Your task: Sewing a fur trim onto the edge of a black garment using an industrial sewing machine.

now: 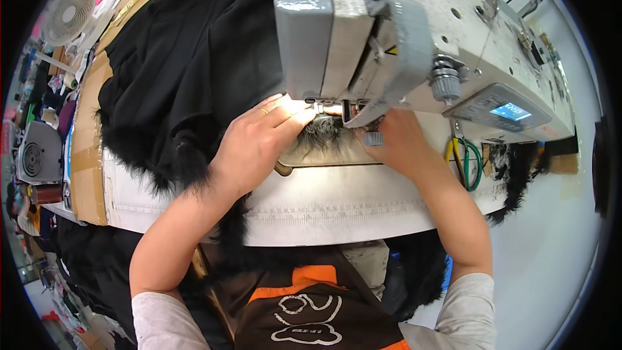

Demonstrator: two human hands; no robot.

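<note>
By the sewing mach. (308,39), our L hand (253,142) lies on black fabric (201,45), R hand (396,141) beside dark fur (322,135); we can't tell if either's gripping.

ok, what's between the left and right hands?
Dark fur lies between left hand and right hand, at the sewing machine; seen in the head view.

White table (337,191) bearing sewing machine (453,26), black garment (201,58), scissors (466,159).

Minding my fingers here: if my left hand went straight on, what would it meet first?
Probably the presser foot, just beyond your left hand; glare leaves the depth unclear.
</note>
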